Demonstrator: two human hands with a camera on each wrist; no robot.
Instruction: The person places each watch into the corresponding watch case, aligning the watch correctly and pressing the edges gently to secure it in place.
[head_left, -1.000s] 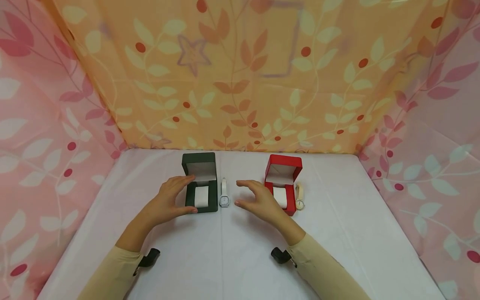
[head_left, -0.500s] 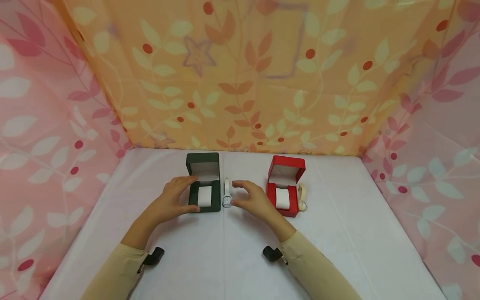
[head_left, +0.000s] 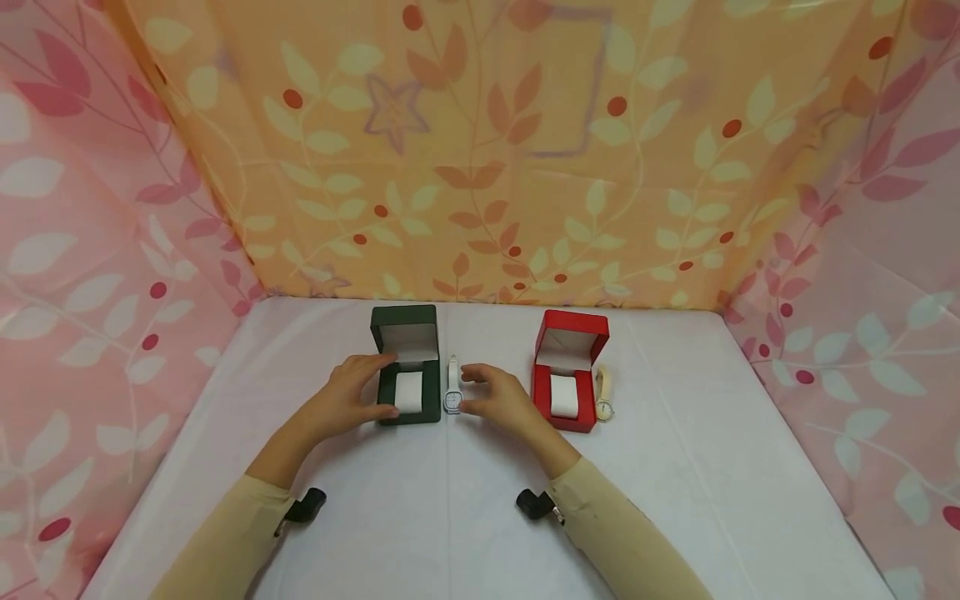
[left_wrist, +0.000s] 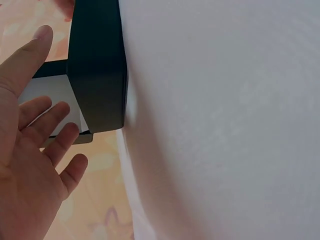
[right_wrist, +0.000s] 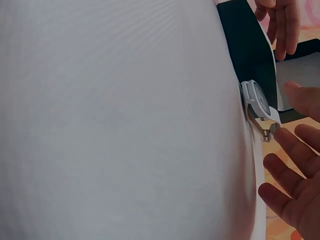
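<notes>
Sliding leftward across the cloth (head_left: 450,517) since a second ago, the right hand (head_left: 498,396) is now hovering beside the white watch (head_left: 453,400), no longer overlapping the red box (head_left: 586,400) as it was. Its fingers are spreading loosely, thumb apart, gripping nothing; whether a fingertip is touching the watch, I cannot tell.

The white watch is lying just right of the green box (head_left: 432,392) and directly left of the right hand's fingertips, so it is sitting between the two. Its dial is facing up at the end nearer the person, and its strap is running away toward the orange backdrop (head_left: 480,167).

The left hand (head_left: 348,392) is staying at the green box's left side, its thumb and fingers spreading wide and pinching nothing. From the head view its fingertips are overlapping the box's left edge; contact is not showing clearly. That box is standing open, a white cushion (head_left: 409,393) resting inside.

Farther right, the red box is also standing open, holding its pale pad (head_left: 564,397), while the gold watch (head_left: 604,407) is lying just beside its right wall. Beige sleeves (head_left: 232,533) are covering both forearms.
</notes>
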